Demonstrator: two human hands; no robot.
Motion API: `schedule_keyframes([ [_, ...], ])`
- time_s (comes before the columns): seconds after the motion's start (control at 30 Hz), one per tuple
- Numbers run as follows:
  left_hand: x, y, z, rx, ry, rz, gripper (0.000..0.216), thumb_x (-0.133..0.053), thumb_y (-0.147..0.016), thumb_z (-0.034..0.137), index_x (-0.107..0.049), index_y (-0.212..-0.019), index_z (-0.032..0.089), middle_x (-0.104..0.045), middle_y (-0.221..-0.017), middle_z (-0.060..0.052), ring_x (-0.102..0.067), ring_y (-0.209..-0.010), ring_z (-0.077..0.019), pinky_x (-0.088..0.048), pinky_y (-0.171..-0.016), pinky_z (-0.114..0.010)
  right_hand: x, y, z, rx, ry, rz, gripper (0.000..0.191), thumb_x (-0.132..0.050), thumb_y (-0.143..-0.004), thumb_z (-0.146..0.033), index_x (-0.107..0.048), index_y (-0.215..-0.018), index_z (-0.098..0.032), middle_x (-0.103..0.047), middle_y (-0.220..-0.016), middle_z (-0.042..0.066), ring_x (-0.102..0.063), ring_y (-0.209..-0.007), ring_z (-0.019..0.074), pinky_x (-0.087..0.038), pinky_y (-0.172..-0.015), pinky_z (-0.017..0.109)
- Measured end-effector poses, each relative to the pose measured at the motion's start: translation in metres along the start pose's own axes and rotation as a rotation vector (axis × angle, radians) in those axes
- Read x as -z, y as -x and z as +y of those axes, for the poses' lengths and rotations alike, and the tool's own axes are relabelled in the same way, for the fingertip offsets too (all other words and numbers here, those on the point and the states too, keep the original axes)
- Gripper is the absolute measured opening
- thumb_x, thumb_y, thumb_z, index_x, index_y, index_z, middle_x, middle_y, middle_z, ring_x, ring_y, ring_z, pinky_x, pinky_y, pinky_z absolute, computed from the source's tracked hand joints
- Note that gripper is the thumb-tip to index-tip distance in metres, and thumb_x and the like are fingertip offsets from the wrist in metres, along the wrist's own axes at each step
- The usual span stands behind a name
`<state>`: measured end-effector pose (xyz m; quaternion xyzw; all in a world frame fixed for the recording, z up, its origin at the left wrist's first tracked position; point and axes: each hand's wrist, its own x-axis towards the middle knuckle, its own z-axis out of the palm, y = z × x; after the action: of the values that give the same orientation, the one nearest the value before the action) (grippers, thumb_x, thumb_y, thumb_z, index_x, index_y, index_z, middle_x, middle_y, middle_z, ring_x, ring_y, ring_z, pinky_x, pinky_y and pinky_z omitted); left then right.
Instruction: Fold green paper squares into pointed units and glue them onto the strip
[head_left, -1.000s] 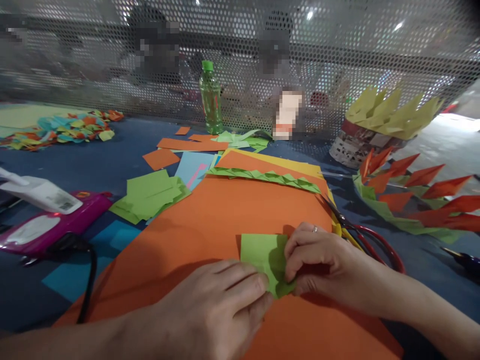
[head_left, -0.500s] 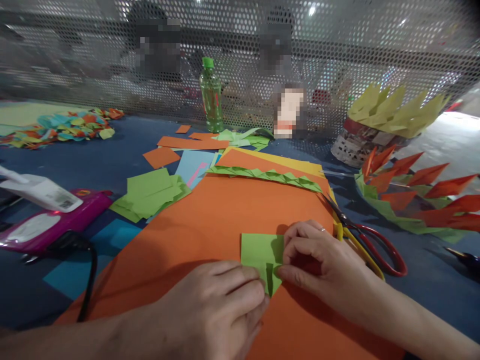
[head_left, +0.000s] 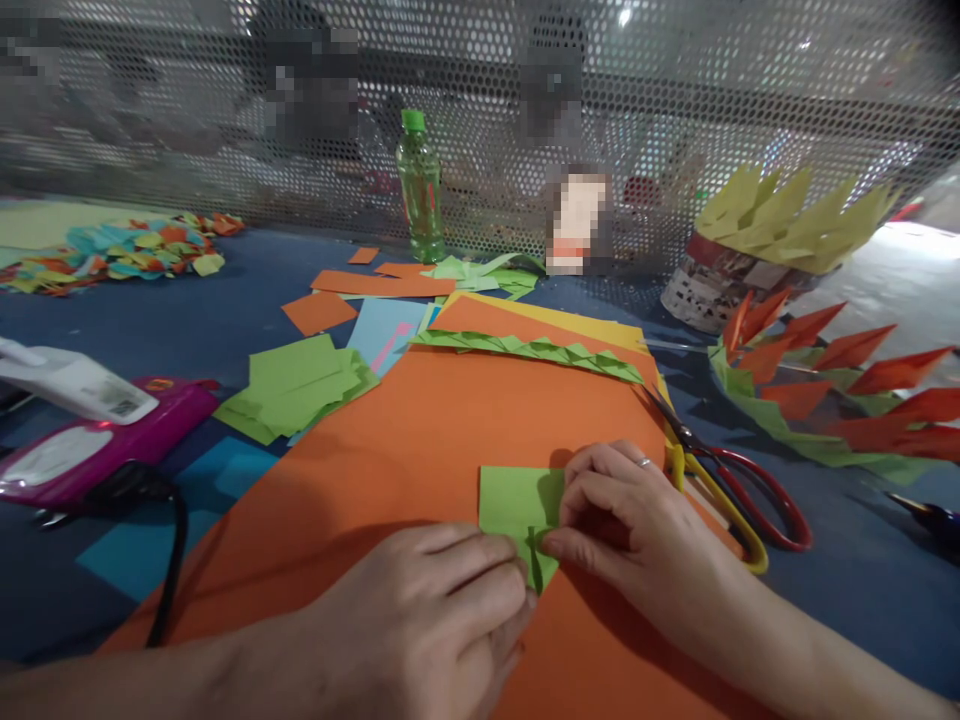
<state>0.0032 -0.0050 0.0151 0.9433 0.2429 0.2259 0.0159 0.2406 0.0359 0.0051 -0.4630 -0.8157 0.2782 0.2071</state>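
Note:
A small green paper piece (head_left: 514, 505) lies on a large orange sheet (head_left: 450, 430) in front of me. My left hand (head_left: 427, 620) has its fingers curled and pinches the paper's near edge from the left. My right hand (head_left: 630, 520), a ring on one finger, presses and pinches the same piece from the right, fingers bent over its folded corner. A crease stands up between the two hands.
Red-and-yellow scissors (head_left: 727, 485) lie just right of my right hand. A stack of green squares (head_left: 300, 385), a folded green strip (head_left: 532, 350), a green bottle (head_left: 420, 190), a pink device (head_left: 82, 450) with black cable, and orange-green paper crowns (head_left: 817, 390) surround the sheet. A mesh fence stands behind.
My right hand has slid off the lower right of the green piece, uncovering more of the scissors. Both hands now pinch the fold close together at its near edge.

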Motion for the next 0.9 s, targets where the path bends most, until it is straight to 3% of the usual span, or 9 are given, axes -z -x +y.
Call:
schedule_keyframes([
  [0.47, 0.002, -0.005, 0.000, -0.006, -0.014, 0.019, 0.042, -0.031, -0.107, 0.009, -0.073, -0.109, 0.016, -0.076, -0.095, -0.006, -0.070, -0.088, -0.0198, -0.054, -0.079, -0.034, -0.006, 0.001, 0.000, 0.031, 0.070, 0.055, 0.025, -0.077, -0.088, -0.021, -0.055, -0.075, -0.022, -0.060, -0.087, -0.002, -0.052, -0.090, 0.0199, -0.040, -0.077, 0.036],
  [0.7, -0.015, -0.005, 0.001, 0.116, -0.045, -0.038, 0.033, -0.039, -0.112, 0.031, -0.070, -0.113, 0.018, -0.074, -0.099, 0.001, -0.066, -0.088, -0.0187, -0.049, -0.080, -0.036, -0.005, 0.000, -0.003, 0.044, 0.063, 0.064, 0.025, -0.075, -0.089, -0.020, -0.055, -0.075, -0.022, -0.060, -0.087, -0.002, -0.051, -0.088, 0.0195, -0.040, -0.077, 0.035],
  [0.9, -0.017, -0.004, 0.001, 0.131, -0.043, 0.005, 0.041, -0.032, -0.114, 0.035, -0.071, -0.110, 0.021, -0.074, -0.101, 0.005, -0.066, -0.090, -0.0162, -0.045, -0.082, -0.033, -0.003, 0.000, -0.003, 0.031, 0.058, 0.087, 0.028, -0.080, -0.085, -0.021, -0.054, -0.074, -0.022, -0.060, -0.087, -0.003, -0.051, -0.087, 0.0188, -0.040, -0.075, 0.035],
])
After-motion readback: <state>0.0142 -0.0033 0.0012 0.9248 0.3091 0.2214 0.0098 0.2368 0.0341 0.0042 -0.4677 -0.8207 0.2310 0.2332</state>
